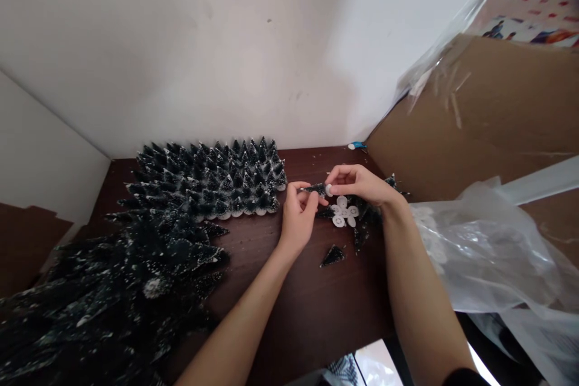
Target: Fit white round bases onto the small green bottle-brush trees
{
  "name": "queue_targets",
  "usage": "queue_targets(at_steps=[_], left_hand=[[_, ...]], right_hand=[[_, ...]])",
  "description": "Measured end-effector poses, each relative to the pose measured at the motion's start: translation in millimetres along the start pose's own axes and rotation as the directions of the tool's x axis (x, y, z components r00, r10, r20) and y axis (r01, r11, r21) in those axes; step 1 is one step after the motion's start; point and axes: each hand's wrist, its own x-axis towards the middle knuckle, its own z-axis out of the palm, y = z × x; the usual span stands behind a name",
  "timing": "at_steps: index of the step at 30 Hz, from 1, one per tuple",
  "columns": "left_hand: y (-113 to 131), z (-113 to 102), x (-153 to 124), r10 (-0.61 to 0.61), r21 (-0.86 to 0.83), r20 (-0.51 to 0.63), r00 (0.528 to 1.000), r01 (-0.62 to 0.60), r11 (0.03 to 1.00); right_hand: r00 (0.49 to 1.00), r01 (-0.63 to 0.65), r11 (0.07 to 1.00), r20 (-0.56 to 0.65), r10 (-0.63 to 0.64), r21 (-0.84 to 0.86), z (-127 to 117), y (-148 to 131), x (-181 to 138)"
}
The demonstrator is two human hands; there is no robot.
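My left hand [299, 211] pinches a small dark-green miniature Christmas tree [315, 188] with white-flecked bristles, held sideways above the table. At its base end, my right hand [355, 184] grips a small round white base [329, 190] between thumb and fingers, against the tree. Just below the right hand lie several loose white round bases [344, 211] in a little cluster. Loose trees lie around and partly under them, some hidden by my right hand. A single loose tree [333, 256] rests nearer the table's front.
Rows of small trees on white bases [226, 178] stand at the back left of the dark brown table [289, 307]. A large heap of trees [136, 283] fills the left front. A clear plastic bag [479, 247] and a cardboard box [497, 108] are at right. A blue-and-white object [357, 145] lies by the wall.
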Motion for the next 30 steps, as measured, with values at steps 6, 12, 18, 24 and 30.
queue_targets(at_steps=[6,12,18,24,30], left_hand=[[1.2,-2.4,1.8,0.003,-0.009,0.055,0.998,-0.002,1.000],[-0.4,-2.9,2.6,0.027,0.044,0.070,0.997,-0.030,0.999],[5.0,-0.7,0.5,0.022,0.072,0.042,0.999,-0.025,0.997],[19.8,-6.8,-0.9,-0.203,0.005,0.340,0.918,0.214,0.977],[32.4,-17.4,-3.4,-0.378,0.129,0.804,0.459,0.485,0.865]], right_hand=[[0.989,0.014,0.997,0.147,-0.003,-0.072,1.0,-7.9,-4.6],[0.973,0.039,0.994,0.232,-0.013,-0.107,8.6,-7.7,-7.0],[0.987,0.148,0.988,-0.070,-0.145,0.033,8.7,-1.8,-5.8],[0.860,0.304,0.951,-0.447,-0.246,0.062,17.7,7.1,9.6],[0.894,0.316,0.932,-0.274,-0.355,-0.176,58.6,13.4,23.5]])
